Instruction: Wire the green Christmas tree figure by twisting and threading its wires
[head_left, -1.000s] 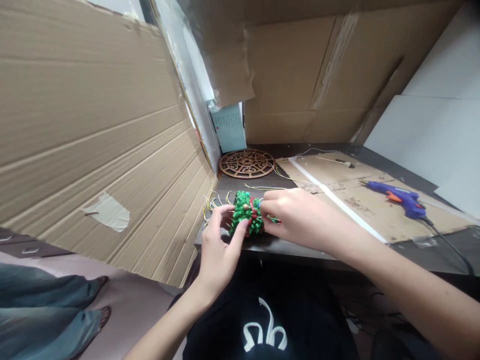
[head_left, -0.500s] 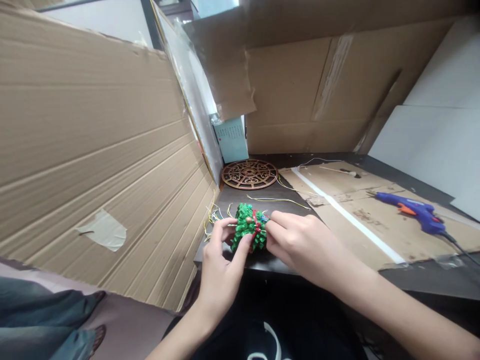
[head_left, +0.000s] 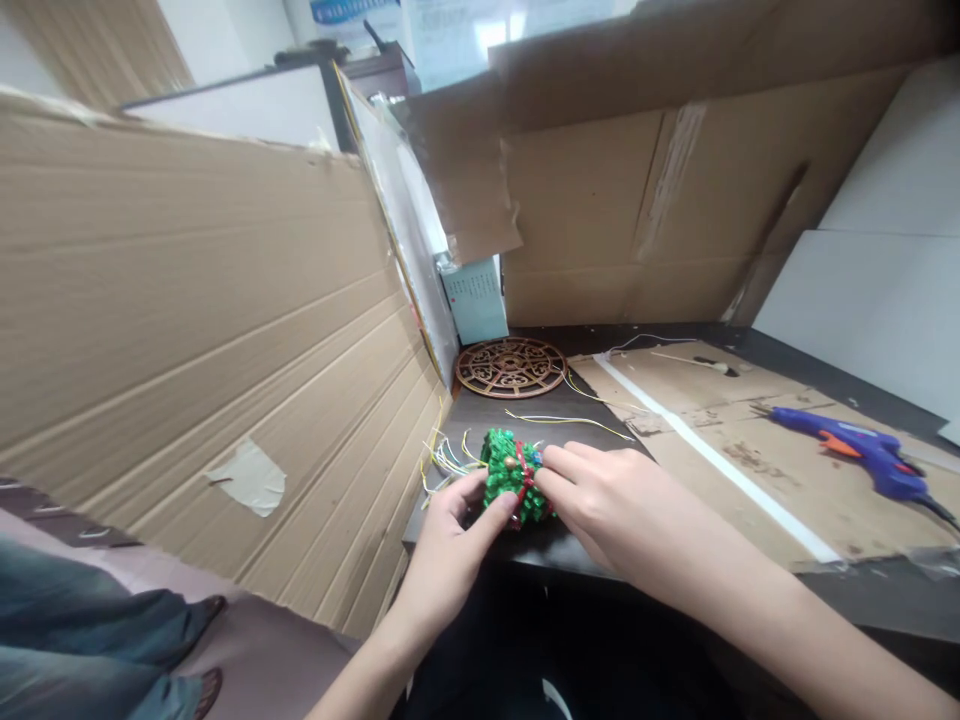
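A small green beaded Christmas tree (head_left: 495, 485) lies tilted on its side at the table's front edge. A red strand (head_left: 523, 490) wraps round it, and a gold ball (head_left: 510, 463) sits on it. My left hand (head_left: 454, 540) grips its wide end, thumb on the near side and fingers partly hidden behind. At the narrower end, the fingers of my right hand (head_left: 607, 495) are pinched together over the beads and the red strand, beside a blue bit. What exactly lies between those fingertips is hidden. Several white and yellow wires (head_left: 444, 460) stick out left of the tree.
A blue glue gun (head_left: 862, 445) rests on a cardboard sheet (head_left: 720, 420) at the right. Behind the tree are loose wires (head_left: 566, 418) and a round openwork brown disc (head_left: 512, 368). Cardboard walls (head_left: 300, 330) enclose the table. Another person's legs (head_left: 90, 620) show at lower left.
The whole view has tilted up, so everything sits lower and slightly further right. Both hands stay on the tree, with little change in their hold.
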